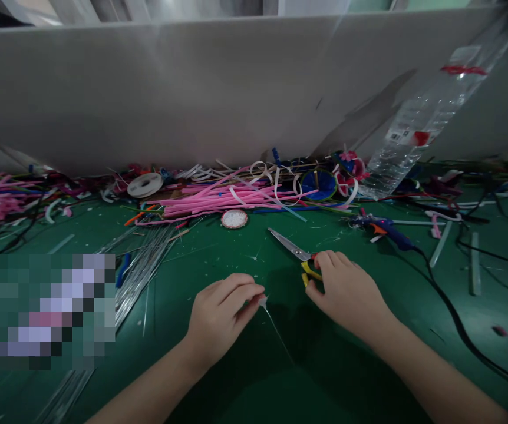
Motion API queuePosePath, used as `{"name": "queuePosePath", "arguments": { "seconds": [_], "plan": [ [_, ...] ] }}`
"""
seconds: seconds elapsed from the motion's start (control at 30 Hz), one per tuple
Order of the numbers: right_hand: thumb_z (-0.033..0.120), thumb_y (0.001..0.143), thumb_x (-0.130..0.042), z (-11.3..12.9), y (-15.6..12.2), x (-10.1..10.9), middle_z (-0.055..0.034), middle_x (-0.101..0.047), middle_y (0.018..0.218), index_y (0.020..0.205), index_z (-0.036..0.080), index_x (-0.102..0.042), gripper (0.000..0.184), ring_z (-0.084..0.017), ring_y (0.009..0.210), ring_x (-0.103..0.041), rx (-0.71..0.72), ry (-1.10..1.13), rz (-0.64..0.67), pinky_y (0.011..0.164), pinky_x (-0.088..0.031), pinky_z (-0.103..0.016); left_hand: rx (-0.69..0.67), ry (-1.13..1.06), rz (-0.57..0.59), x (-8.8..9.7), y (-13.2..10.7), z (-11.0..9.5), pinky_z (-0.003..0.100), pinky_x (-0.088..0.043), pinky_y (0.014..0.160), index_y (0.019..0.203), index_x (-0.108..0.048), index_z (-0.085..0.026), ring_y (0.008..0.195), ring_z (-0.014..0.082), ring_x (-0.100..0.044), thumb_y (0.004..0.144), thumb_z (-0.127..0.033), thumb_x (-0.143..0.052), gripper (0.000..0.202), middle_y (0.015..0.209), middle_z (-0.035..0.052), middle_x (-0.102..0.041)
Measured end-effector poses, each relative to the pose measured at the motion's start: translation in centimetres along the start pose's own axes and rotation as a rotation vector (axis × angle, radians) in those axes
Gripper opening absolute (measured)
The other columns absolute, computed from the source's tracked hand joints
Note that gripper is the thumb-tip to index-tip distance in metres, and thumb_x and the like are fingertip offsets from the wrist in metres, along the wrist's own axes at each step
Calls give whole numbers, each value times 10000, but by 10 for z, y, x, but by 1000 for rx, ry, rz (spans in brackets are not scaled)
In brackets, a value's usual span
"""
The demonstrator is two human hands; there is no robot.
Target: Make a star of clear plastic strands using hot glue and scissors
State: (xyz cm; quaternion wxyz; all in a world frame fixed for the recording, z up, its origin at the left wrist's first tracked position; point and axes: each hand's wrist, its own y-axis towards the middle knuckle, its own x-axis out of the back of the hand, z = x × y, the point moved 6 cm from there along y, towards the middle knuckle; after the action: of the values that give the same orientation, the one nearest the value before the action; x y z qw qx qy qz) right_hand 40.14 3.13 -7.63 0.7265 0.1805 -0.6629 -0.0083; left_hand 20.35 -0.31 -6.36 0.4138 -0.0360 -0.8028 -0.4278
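My left hand (225, 318) is closed in a pinch above the green table. Between its thumb and fingertips is a small whitish scrap (263, 301), too small to name for sure. From it a thin pale wire or thread (279, 333) slants down to the right. My right hand (346, 288) has its fingers and thumb closed around the yellow handle of a pair of scissors (290, 244). The scissor blades point away to the upper left and look shut. Part of the handle is hidden under my fingers.
Pink pipe cleaners (218, 197) and craft scraps line the grey partition (170, 88). A small white round dish (234, 219) sits before them. Clear wires (148, 277) lie left. A blue glue gun (386, 231), its black cord (452, 318) and a plastic bottle (417, 129) are right.
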Motion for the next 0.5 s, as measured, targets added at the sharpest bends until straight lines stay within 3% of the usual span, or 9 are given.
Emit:
{"name": "queuePosePath", "arguments": {
  "seconds": [0.07, 0.23, 0.5],
  "plan": [
    [298, 714, -507, -6, 0, 0, -75, -546, 776, 804, 191, -450, 151, -214, 735, -535, 2, -83, 1, 546, -373, -289, 28, 0, 36, -4, -1, 1, 220, -481, 622, 928, -604, -199, 706, 95, -584, 790, -126, -564, 161, 914, 30, -619],
    [330, 697, -547, -28, -3, -6, -73, -535, 707, 758, 199, -442, 178, -182, 596, -534, -103, -69, 126, 404, -280, -245, 53, 12, 39, -5, -4, 2, 216, -489, 583, 1008, -578, -202, 625, 75, -568, 792, -122, -548, 232, 965, 44, -596],
    [292, 657, -576, -31, 3, -19, -54, -545, 691, 757, 180, -498, 169, -146, 506, -522, -132, 38, 263, 395, -265, -242, 22, -11, 13, 0, -7, 0, 200, -486, 566, 1010, -575, -195, 671, 84, -572, 781, -99, -562, 249, 934, 40, -595]
  ]
}}
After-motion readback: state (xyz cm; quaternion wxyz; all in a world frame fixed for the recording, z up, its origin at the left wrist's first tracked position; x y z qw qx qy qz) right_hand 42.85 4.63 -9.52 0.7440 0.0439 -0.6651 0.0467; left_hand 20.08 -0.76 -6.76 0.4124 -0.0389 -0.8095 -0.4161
